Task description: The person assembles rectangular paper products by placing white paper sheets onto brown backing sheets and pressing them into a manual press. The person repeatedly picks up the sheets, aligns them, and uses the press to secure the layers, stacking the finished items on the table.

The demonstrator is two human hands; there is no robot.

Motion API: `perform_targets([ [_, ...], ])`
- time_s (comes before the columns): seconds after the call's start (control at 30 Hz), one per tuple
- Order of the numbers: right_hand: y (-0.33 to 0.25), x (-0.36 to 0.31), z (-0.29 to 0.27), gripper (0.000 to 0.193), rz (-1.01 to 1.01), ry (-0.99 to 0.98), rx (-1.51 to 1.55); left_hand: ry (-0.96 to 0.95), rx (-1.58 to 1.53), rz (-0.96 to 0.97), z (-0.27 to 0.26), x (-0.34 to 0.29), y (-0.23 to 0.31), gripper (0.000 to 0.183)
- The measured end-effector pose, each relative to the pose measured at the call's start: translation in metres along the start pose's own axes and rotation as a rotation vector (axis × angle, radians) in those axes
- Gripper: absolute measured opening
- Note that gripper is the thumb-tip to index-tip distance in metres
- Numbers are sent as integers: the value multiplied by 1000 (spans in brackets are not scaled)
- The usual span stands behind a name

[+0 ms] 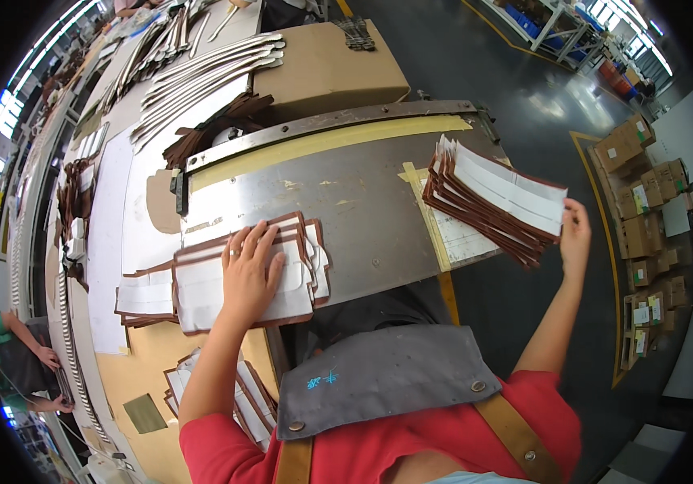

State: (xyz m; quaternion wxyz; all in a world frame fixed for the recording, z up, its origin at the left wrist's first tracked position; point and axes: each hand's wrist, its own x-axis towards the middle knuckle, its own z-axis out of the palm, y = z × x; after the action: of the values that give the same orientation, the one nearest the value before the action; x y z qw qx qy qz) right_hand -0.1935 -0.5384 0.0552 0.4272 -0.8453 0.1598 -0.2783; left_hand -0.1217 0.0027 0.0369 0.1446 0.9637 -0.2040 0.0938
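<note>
My left hand [251,270] lies with its fingers stretched out on a stack of white panels with brown edges [201,294], at the near left corner of a metal work plate [346,210]. Its fingers hold nothing and press on the top panel. At the plate's right end my right hand [576,230] is closed on the outer end of a fanned bundle of white curved strips with brown edges [508,189]. Part of the bundle covers a printed sheet [463,238] taped to the plate, and its near end juts past the edge.
A metal bar [330,121] spans the plate's far side, with a cardboard box [330,68] behind it. Brown strips [217,129] and long pale strips [201,81] lie at the far left. More brown-edged panels [253,395] sit below my left forearm. Another person's hands [48,359] show far left.
</note>
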Motion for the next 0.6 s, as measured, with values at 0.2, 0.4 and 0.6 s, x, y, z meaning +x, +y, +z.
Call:
perform_targets([
  [0.2,-57,1,28,20,-236,322,-567,87,35,10,9,21,-1,40],
  [0.4,-68,44,86,27,-518,-68,-548,200,-36,32,2,-2,12,33],
  [0.6,-45,56,129,33,-253,-343,-368,262,-14,-6,-7,-49,9,30],
])
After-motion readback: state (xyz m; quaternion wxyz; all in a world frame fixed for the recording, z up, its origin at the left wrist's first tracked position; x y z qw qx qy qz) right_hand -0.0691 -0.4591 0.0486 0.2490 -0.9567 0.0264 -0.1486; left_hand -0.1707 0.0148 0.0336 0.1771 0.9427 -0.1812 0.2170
